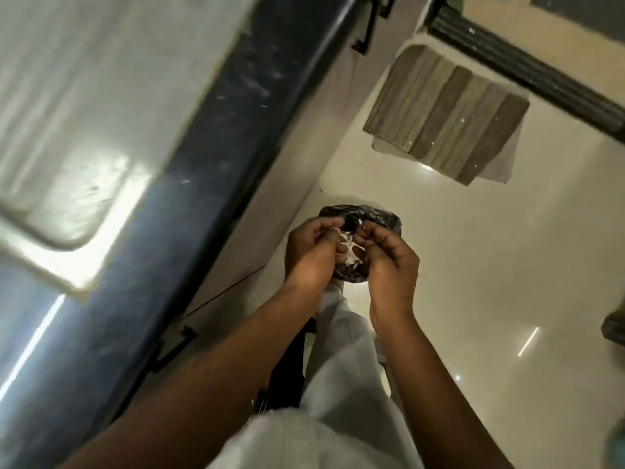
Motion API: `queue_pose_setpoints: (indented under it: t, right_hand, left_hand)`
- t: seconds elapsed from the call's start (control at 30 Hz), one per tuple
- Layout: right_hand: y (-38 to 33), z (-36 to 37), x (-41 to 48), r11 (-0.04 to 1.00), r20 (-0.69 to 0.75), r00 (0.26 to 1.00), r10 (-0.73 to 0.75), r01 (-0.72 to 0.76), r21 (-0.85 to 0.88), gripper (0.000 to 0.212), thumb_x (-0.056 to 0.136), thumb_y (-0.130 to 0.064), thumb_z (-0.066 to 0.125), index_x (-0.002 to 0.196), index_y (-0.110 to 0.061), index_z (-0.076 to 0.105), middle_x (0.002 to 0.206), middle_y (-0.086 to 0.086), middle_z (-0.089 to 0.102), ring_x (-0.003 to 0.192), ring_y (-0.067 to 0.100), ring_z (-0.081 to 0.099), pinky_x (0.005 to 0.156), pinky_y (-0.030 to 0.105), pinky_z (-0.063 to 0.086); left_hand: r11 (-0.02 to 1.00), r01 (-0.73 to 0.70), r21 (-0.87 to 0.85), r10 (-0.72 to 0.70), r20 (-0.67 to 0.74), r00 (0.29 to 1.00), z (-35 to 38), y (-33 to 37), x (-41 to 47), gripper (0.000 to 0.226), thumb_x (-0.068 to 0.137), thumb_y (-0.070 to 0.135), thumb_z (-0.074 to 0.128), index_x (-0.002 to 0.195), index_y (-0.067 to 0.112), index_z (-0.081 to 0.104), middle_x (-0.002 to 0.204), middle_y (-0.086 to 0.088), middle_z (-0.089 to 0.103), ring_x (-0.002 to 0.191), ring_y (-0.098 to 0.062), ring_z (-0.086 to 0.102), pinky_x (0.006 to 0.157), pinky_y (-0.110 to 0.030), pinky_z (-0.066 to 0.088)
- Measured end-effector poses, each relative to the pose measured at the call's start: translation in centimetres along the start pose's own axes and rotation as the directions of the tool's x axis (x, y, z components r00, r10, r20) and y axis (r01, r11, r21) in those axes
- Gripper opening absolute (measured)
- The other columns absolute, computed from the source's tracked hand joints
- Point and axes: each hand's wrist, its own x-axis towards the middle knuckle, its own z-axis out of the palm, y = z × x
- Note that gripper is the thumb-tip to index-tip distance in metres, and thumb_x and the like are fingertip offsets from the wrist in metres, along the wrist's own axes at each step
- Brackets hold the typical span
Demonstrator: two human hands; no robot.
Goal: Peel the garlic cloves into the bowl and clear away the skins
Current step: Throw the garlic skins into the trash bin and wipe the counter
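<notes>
Just below the centre of the view, above a pale glossy floor (473,265), a person's two hands meet over a small bin (358,213) lined with a black bag. The left hand (309,255) sits at 9 o'clock of the bin's mouth and the right hand (389,262) at 3 o'clock. The fingers of both are curled inward. Between them is a small clump of papery white garlic skins (350,253), and each hand's grip appears to pinch part of it, directly over the bag's opening.

The task looks to be in its last stage, clearing away the skins. They are not yet in the bin. No bowl or garlic clove is in view, so whether the peeling is finished cannot be told.

The skins are a crumpled wad with loose wisps and no clear long axis or heading. They stretch roughly from 9 to 3 o'clock, from one hand to the other. The bin's mouth faces straight up towards the camera.

From 7 up to 12 o'clock runs the dark edge of the table (203,164). At 1 o'clock, well apart from the bin, a striped mat (446,120) lies on the floor.
</notes>
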Motion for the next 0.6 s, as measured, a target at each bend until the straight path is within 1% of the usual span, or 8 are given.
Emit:
queue_pose_setpoints:
  t: [0.07, 0.13, 0.2, 0.23, 0.33, 0.4, 0.47, 0.6]
  right_hand:
    - [-3.6, 1.3, -3.6, 0.997, 0.055, 0.996, -0.069, 0.068, 0.029, 0.034, 0.097, 0.014, 0.057, 0.116, -0.005, 0.078, 0.108, 0.008, 0.081, 0.106, 0.024, 0.077, 0.098, 0.035, 0.061]
    - [-6.8, 2.4, -6.9, 0.992, 0.104, 0.989, -0.107, 0.099, 0.085, 0.031, 0.097, 0.015, 0.057, 0.116, 0.0, 0.076, 0.108, 0.013, 0.08, 0.107, 0.028, 0.077, 0.098, 0.036, 0.061]
    - [-9.6, 3.6, -10.0, 0.985, 0.17, 0.977, -0.126, 0.103, 0.136, 0.03, 0.097, 0.014, 0.056, 0.116, 0.001, 0.075, 0.107, 0.015, 0.08, 0.106, 0.03, 0.077, 0.094, 0.035, 0.062]
    - [-10.7, 4.1, -11.4, 0.983, 0.21, 0.969, -0.126, 0.094, 0.157, 0.029, 0.098, 0.014, 0.056, 0.116, 0.001, 0.075, 0.106, 0.016, 0.08, 0.104, 0.029, 0.077, 0.091, 0.034, 0.062]
    - [-13.6, 6.3, -16.0, 0.979, 0.383, 0.914, -0.135, 0.063, 0.195, 0.026, 0.1, 0.012, 0.056, 0.114, 0.001, 0.074, 0.103, 0.017, 0.079, 0.1, 0.027, 0.076, 0.087, 0.03, 0.061]
    - [-14.8, 8.0, -18.9, 0.983, 0.489, 0.858, -0.156, 0.084, 0.166, 0.025, 0.101, 0.01, 0.056, 0.114, -0.001, 0.074, 0.103, 0.016, 0.079, 0.101, 0.027, 0.076, 0.087, 0.03, 0.061]
    - [-15.8, 10.2, -21.4, 0.984, 0.584, 0.793, -0.174, 0.124, 0.124, 0.025, 0.101, 0.009, 0.057, 0.113, -0.003, 0.075, 0.104, 0.016, 0.079, 0.103, 0.028, 0.076, 0.088, 0.03, 0.06]
    - [-16.4, 14.7, -25.8, 0.978, 0.732, 0.659, -0.172, 0.2, 0.049, 0.025, 0.1, 0.009, 0.059, 0.108, -0.006, 0.077, 0.102, 0.014, 0.08, 0.1, 0.026, 0.076, 0.087, 0.028, 0.06]
  left_hand:
    - [0.995, -0.083, -0.046, 0.085, 0.027, 0.996, -3.6, 2.9, -3.8, 0.023, 0.102, 0.008, 0.058, 0.102, 0.019, 0.078, 0.079, -0.003, 0.077, 0.069, -0.015, 0.071, 0.077, -0.041, 0.061]
    - [0.975, -0.213, -0.065, 0.217, 0.055, 0.975, -7.2, 5.6, -7.9, 0.023, 0.103, 0.006, 0.058, 0.102, 0.017, 0.078, 0.081, -0.001, 0.077, 0.074, -0.017, 0.072, 0.08, -0.043, 0.062]
    - [0.947, -0.313, -0.076, 0.318, 0.074, 0.945, -10.8, 7.9, -11.7, 0.022, 0.104, 0.003, 0.057, 0.105, 0.013, 0.077, 0.085, 0.001, 0.078, 0.08, -0.015, 0.074, 0.08, -0.038, 0.063]
    - [0.936, -0.34, -0.088, 0.347, 0.087, 0.934, -12.3, 8.7, -13.4, 0.021, 0.105, 0.003, 0.057, 0.106, 0.01, 0.076, 0.088, 0.0, 0.079, 0.083, -0.016, 0.075, 0.08, -0.034, 0.062]
    - [0.907, -0.4, -0.131, 0.413, 0.087, 0.907, -17.1, 10.5, -17.8, 0.02, 0.106, 0.006, 0.057, 0.109, 0.01, 0.076, 0.097, -0.005, 0.08, 0.092, -0.022, 0.076, 0.084, -0.033, 0.061]
    - [0.882, -0.451, -0.136, 0.458, 0.023, 0.889, -20.4, 10.9, -20.1, 0.02, 0.106, 0.008, 0.058, 0.11, 0.014, 0.077, 0.098, -0.003, 0.079, 0.094, -0.022, 0.076, 0.086, -0.034, 0.061]
    - [0.86, -0.496, -0.123, 0.49, -0.077, 0.868, -23.6, 10.7, -21.9, 0.02, 0.105, 0.007, 0.058, 0.109, 0.015, 0.077, 0.098, -0.002, 0.079, 0.093, -0.02, 0.076, 0.086, -0.037, 0.062]
    - [0.844, -0.531, -0.082, 0.496, -0.258, 0.829, -29.5, 8.5, -24.6, 0.018, 0.105, 0.01, 0.061, 0.114, 0.014, 0.075, 0.101, -0.002, 0.078, 0.097, -0.022, 0.075, 0.088, -0.044, 0.063]
